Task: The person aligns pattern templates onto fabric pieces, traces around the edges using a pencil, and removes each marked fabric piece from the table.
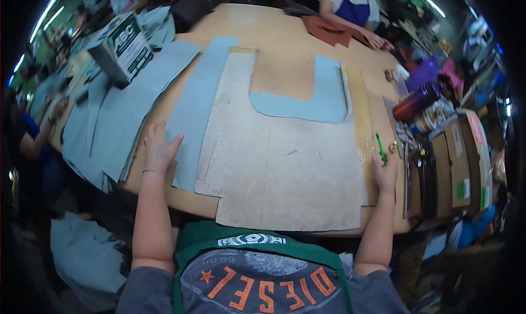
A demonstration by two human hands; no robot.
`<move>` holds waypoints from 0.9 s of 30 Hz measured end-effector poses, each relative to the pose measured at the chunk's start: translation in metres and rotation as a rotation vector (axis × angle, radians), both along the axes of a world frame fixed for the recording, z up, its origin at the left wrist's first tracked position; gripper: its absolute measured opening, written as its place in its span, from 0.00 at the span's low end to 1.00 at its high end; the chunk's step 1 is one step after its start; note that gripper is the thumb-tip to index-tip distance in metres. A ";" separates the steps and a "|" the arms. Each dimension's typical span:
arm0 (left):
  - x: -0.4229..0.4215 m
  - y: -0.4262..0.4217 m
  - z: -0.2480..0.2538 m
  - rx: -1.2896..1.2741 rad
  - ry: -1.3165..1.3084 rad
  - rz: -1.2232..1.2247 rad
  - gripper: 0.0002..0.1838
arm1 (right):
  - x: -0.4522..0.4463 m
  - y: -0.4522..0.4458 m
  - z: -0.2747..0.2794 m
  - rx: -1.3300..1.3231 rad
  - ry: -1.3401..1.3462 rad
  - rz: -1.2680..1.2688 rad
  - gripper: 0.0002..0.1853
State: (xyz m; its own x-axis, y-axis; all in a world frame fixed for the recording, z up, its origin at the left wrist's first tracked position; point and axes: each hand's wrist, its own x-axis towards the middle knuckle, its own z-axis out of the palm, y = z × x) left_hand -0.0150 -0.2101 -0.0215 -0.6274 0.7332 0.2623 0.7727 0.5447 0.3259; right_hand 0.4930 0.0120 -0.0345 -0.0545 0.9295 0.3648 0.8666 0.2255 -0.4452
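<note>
A large off-white template (285, 171) with a deep notch in its far edge lies flat on the table in front of me. Light blue sheet material (197, 108) shows from under its left side and through the notch. My left hand (160, 151) is open, thumb spread from the fingers, at the left edge of the blue sheet. In my right hand (386, 170) a slim green pen (380, 145) stands nearly upright, beside the template's right edge. I cannot tell whether it is a pen or a pencil.
A stack of blue sheets (120, 117) lies at left, with an ABC box (123, 48) on it. Cardboard boxes (457, 160) and a purple-red bottle (417, 102) crowd the right edge. Across the table (279, 24), a person (353, 13) stands near brown material (329, 32). Another person works at far left.
</note>
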 end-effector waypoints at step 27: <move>-0.175 -0.143 0.153 1.524 -0.968 -0.148 0.32 | -0.011 -0.005 -0.021 0.164 -0.239 -0.069 0.16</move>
